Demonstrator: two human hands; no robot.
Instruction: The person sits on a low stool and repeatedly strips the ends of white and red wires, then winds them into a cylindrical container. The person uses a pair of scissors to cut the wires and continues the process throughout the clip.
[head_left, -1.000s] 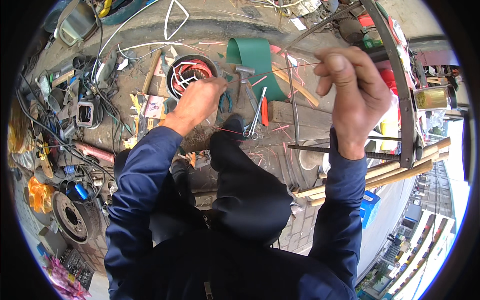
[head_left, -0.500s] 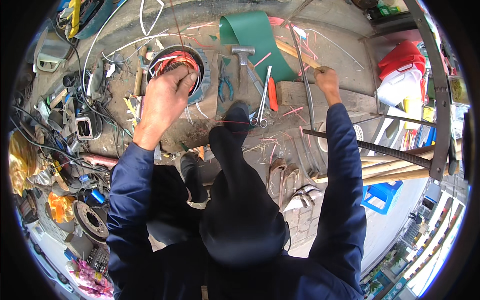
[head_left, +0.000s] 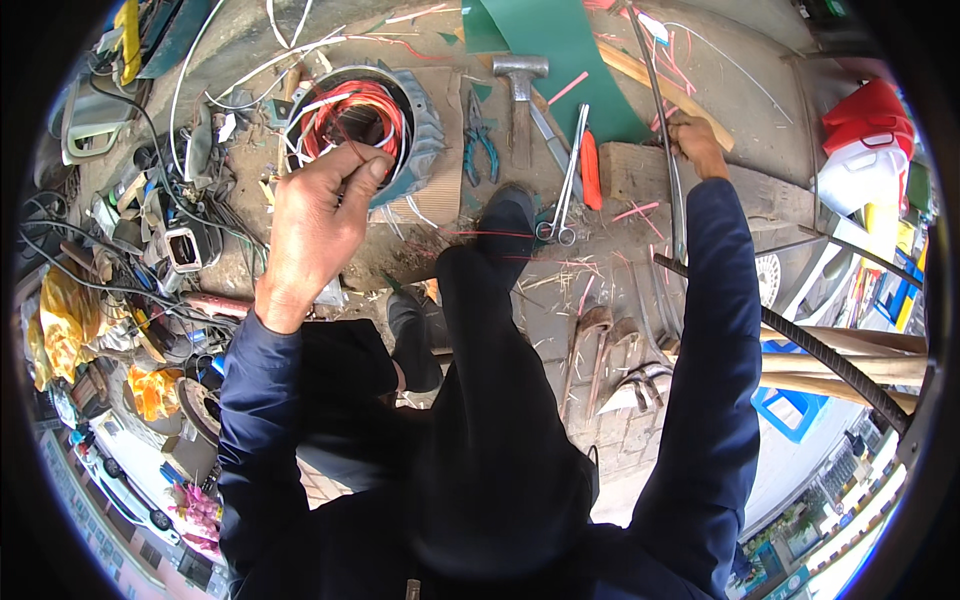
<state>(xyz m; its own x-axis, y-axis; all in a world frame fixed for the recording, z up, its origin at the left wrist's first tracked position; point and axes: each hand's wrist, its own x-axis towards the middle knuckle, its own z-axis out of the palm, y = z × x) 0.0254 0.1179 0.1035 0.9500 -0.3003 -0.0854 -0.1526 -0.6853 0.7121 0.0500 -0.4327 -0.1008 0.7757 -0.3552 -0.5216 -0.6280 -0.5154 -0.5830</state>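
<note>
My left hand [head_left: 318,222] hovers over a grey motor stator [head_left: 418,128] wound with red copper wire [head_left: 362,112]. Its thumb is pressed against curled fingers at the stator's near rim, and anything pinched there is too thin to see. My right hand [head_left: 697,145] is closed around a long thin metal rod [head_left: 652,85] that curves across the ground beside a wooden block [head_left: 638,176]. A hammer [head_left: 520,72], blue-handled pliers [head_left: 480,148], steel forceps [head_left: 566,190] and an orange-handled tool [head_left: 591,170] lie between the two hands. My dark-trousered leg and shoe [head_left: 505,215] reach forward in the middle.
A green sheet [head_left: 570,40] lies at the top. Tangled cables, parts and yellow rags [head_left: 60,320] crowd the left side. A red and white container [head_left: 862,145] stands at the right, with a ribbed steel bar [head_left: 820,352] and wooden poles [head_left: 850,375] below it.
My right hand has dropped from high in front of the camera to the ground by the wooden block and gripped the rod. My left hand stays at the stator. The view has tilted downward.
</note>
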